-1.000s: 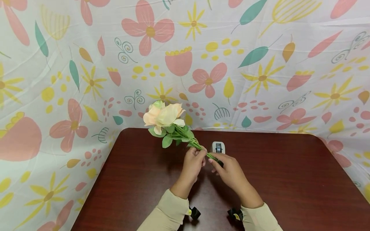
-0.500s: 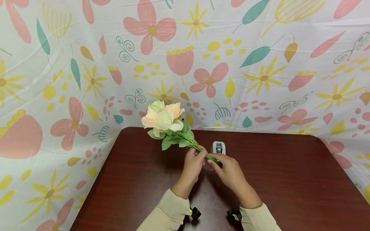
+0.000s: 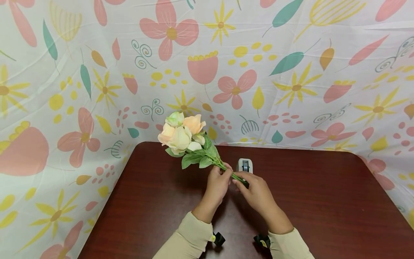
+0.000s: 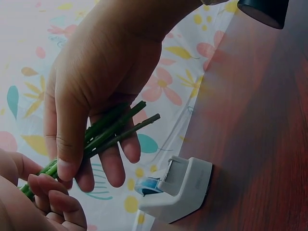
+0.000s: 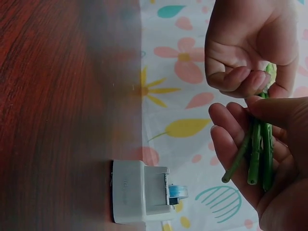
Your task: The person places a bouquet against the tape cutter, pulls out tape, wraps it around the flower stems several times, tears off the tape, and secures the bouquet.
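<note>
A bunch of artificial roses (image 3: 181, 135) in cream, peach and pale green leans up to the left above the table. My left hand (image 3: 218, 183) grips its green stems just below the leaves. Lower down, my right hand (image 3: 255, 190) pinches the same stems between thumb and fingers. In the right wrist view the cut stem ends (image 5: 254, 159) lie over the right palm, and the left hand (image 5: 252, 53) holds them farther up. The left wrist view shows the stems (image 4: 115, 127) sticking out past the right hand (image 4: 103, 82). The flower heads are outside both wrist views.
A white tape dispenser (image 3: 244, 165) with a clear bluish roll stands on the dark red wooden table (image 3: 317, 194), just beyond the right hand. A floral-printed cloth (image 3: 291, 118) hangs behind the table and along its left side. Black wrist devices (image 3: 219, 239) sit by both sleeves.
The rose heads have turned and spread, so the separate blooms show more clearly. Both hands stay at nearly the same place on the stems. The head view has shifted slightly.
</note>
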Available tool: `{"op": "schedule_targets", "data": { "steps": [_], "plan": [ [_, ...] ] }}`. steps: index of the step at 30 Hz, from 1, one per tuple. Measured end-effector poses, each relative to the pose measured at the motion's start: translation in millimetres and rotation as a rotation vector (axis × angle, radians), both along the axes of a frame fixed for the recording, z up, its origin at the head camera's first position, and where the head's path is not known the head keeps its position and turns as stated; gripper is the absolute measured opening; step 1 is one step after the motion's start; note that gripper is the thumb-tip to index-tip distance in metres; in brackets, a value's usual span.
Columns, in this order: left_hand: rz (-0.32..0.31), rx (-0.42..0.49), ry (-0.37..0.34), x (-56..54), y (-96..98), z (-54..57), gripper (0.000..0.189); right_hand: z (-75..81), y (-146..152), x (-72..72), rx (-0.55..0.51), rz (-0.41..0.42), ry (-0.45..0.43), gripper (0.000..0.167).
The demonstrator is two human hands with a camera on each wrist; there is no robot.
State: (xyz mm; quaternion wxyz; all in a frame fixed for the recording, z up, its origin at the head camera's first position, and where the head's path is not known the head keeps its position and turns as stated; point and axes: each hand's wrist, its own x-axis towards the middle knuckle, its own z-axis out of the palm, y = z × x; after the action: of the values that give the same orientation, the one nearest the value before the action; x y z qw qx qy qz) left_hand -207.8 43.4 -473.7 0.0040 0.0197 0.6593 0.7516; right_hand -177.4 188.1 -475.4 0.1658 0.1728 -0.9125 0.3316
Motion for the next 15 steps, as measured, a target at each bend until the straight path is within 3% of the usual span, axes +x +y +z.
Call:
{"op": "schedule_targets", "data": {
  "steps": [15],
  "plan": [
    [-0.041, -0.089, 0.015, 1.3, -4.1, 2.0, 0.014, -2.5, -3.5, -1.1, -0.023, 0.037, -0.072, 0.021]
  ]
}}
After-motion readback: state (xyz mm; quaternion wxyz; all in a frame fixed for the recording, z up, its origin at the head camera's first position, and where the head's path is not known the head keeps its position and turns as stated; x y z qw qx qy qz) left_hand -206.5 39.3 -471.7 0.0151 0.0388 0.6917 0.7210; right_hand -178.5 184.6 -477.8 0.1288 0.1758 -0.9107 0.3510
